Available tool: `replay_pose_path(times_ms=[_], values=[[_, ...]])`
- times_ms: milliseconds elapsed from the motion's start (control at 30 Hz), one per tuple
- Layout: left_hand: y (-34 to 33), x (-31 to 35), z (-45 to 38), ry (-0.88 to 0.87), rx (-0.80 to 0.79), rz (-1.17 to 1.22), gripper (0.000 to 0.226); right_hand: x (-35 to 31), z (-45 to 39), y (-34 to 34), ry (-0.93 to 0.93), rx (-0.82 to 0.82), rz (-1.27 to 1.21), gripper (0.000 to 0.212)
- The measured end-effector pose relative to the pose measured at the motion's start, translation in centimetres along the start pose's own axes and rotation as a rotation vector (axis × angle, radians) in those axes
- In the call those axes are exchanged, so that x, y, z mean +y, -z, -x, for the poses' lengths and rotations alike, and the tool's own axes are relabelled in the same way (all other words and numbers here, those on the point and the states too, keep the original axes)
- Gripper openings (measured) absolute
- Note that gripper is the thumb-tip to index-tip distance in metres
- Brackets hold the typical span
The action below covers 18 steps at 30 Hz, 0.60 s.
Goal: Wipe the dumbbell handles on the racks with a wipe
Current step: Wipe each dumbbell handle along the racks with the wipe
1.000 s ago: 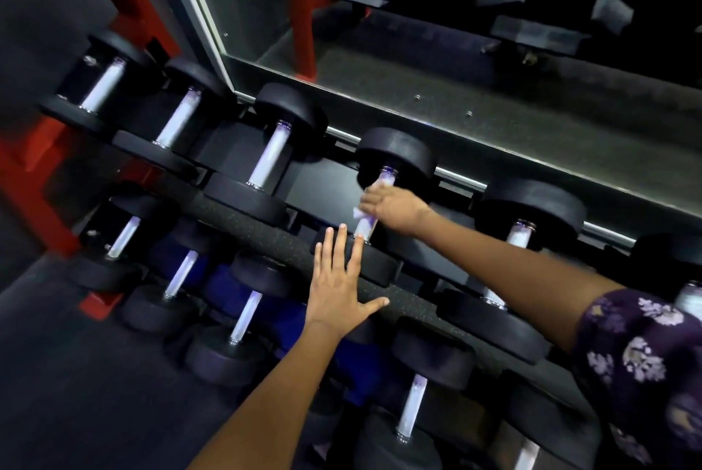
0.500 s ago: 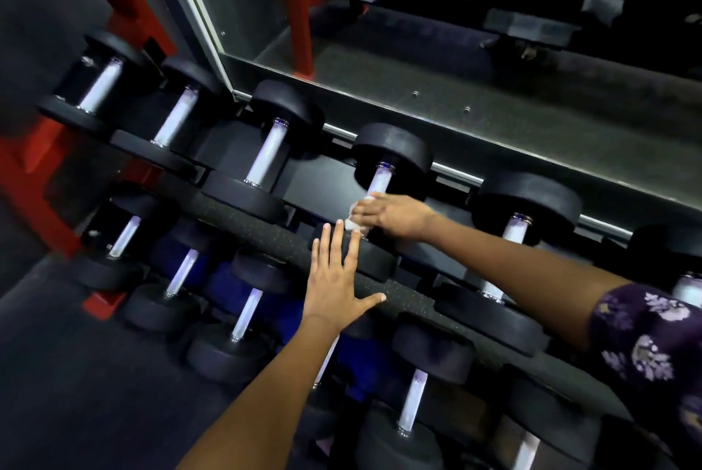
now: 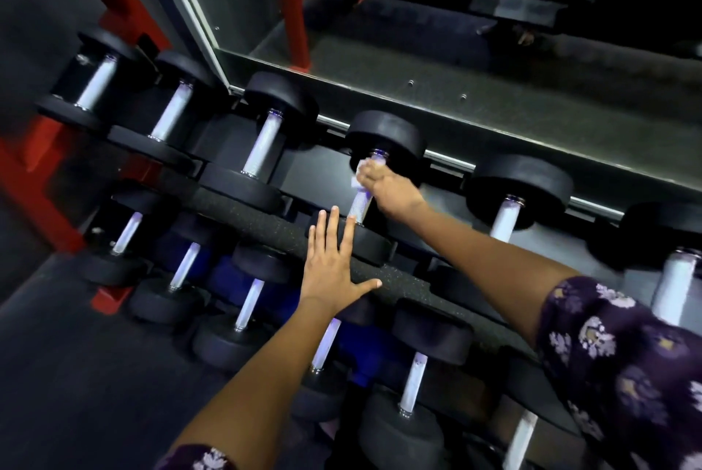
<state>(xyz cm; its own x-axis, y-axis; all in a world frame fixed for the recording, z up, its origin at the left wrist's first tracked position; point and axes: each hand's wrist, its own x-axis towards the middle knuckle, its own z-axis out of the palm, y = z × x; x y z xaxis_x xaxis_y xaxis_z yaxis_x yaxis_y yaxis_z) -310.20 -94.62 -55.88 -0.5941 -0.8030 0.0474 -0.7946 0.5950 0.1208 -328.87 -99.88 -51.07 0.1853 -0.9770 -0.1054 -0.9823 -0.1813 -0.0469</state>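
Right hand on the handle, wipe wrapped round it.

The right hand (image 3: 383, 186) curls its fingers round the white wipe (image 3: 361, 170) at the far end of a top-row dumbbell handle (image 3: 361, 205); the left hand (image 3: 331, 267), fingers straight and spread, presses flat on the speckled rack edge (image 3: 243, 219).

white wipe (image 3: 360, 172) around upper-rack dumbbell handle (image 3: 361, 205)

Upper rack rail (image 3: 266, 226): dumbbells (image 3: 262, 145) lay in a row above it, another row (image 3: 247, 302) below.
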Motion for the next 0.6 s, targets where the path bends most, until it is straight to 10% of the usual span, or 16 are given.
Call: replay_pose_path(times_ms=[133, 600], values=[[0.3, 0.1, 0.0, 0.004, -0.022, 0.036, 0.132, -1.1, 1.7, -0.8, 0.246, -0.083, -0.062, 0.047], [3.5, 0.8, -0.1, 0.058, -0.247, 0.028, 0.118, -1.9, 1.9, 0.4, -0.138, -0.048, -0.4, 0.024]])
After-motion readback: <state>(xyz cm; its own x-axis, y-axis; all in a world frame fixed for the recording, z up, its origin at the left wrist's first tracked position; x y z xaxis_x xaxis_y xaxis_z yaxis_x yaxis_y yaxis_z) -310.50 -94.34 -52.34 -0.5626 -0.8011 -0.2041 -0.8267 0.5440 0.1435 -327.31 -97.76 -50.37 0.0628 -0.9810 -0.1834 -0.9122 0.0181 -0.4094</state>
